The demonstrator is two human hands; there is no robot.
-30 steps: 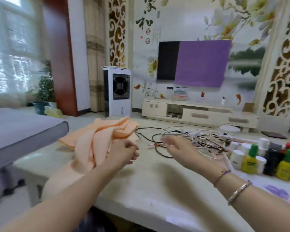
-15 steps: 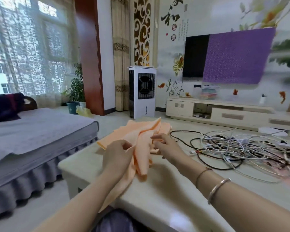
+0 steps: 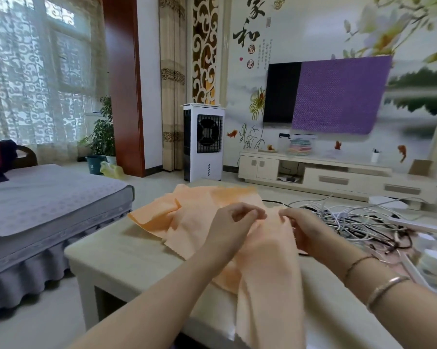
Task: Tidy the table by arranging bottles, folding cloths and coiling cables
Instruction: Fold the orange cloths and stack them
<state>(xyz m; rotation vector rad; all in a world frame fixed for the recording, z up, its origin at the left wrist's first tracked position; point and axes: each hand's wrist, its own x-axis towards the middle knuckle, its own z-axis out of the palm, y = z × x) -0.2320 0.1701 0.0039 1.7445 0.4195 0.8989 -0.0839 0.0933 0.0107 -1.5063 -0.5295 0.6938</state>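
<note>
Half a second back the hands were apart on the orange cloth, the left gripping a hanging bunch and the right only touching an upper fold with loose fingers; now the two have come together at one spot on the cloth's top edge. The left hand has its fingers curled, thumb and forefinger tips pinching the fabric, and the right hand mirrors it, its fingertips pinching the same edge just beside the left's. A second ago the right hand was still out over the cables, open, so it has crossed fully to the cloth since then. The cloth has also opened out: earlier it was a thick twisted bundle, and now a broad rumpled sheet lies spread beyond and to the left of the fingers on the table.

Below the pinching fingertips a long flat panel of cloth hangs straight down between the forearms and over the table's near edge. The fabric is pale peach-orange, with a zigzag-cut hem visible on the piece lying left of the left hand. The cables sit in a tangled white and black heap just right of the right hand's fingers, apart from the cloth. Blurred bottles stand farther right, near the right wrist
</note>
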